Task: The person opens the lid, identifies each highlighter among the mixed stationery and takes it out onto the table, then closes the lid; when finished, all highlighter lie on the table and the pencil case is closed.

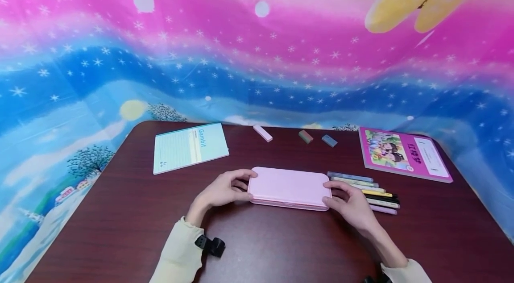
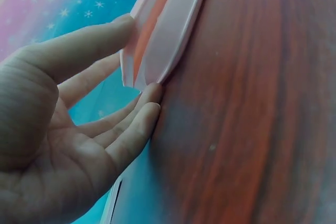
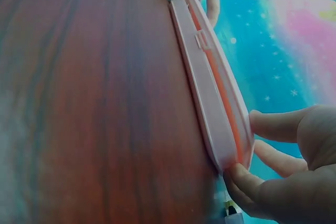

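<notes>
A pale pink pencil case (image 1: 289,187) lies on the dark wooden table with its lid down. At its left end my left hand (image 1: 221,189) holds the edge, thumb on the near corner and fingers at the far one. The right hand (image 1: 353,205) grips the opposite end in the same way. From the left wrist, the case (image 2: 176,30) shows an orange strip between lid and base, with fingertips at its lower edge. A small latch sits midway along the front of the case (image 3: 205,72) in the right wrist view.
Several pens (image 1: 377,200) lie side by side, partly behind the right hand. Farther back are a pink eraser (image 1: 263,133), a red-green eraser (image 1: 305,136) and a blue-grey eraser (image 1: 329,141). A light green notebook (image 1: 190,147) is at left, a pink book (image 1: 405,153) at right.
</notes>
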The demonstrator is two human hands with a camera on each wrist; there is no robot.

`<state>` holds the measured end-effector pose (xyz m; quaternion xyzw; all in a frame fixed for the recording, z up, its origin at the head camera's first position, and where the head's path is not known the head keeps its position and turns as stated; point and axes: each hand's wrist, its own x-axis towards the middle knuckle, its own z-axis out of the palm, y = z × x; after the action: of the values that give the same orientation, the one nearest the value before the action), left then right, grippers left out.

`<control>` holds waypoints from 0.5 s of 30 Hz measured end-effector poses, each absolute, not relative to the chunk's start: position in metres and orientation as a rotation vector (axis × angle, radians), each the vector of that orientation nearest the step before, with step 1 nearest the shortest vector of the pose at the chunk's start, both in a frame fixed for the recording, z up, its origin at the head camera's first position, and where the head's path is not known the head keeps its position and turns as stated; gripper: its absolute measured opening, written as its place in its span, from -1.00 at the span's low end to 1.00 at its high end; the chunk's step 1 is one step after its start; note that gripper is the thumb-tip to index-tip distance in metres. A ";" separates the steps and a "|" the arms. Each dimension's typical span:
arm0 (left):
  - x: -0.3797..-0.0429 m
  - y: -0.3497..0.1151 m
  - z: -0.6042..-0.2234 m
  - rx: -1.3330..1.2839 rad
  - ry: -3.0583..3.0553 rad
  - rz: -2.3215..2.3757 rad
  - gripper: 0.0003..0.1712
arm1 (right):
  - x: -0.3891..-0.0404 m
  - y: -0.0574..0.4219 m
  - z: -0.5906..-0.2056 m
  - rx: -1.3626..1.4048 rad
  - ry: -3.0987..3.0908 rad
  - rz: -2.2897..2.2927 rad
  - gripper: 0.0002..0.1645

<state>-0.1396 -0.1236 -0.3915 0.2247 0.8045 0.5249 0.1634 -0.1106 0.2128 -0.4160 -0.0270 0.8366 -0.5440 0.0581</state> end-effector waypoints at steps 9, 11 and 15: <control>-0.137 -0.121 -0.391 0.577 2.371 1.499 -0.45 | -0.111 0.208 -0.416 -0.070 2.585 -1.608 -0.53; -0.136 -0.120 -0.391 0.546 2.371 1.514 -0.44 | -0.111 0.209 -0.416 -0.075 2.592 -1.591 -0.54; -0.137 -0.118 -0.397 0.513 2.363 1.543 -0.42 | -0.112 0.212 -0.416 -0.095 2.609 -1.551 -0.55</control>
<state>-0.1372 -0.1178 -0.3966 0.1770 0.8162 0.5328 0.1361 -0.1121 0.2118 -0.4156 -0.0311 0.8579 -0.5101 0.0524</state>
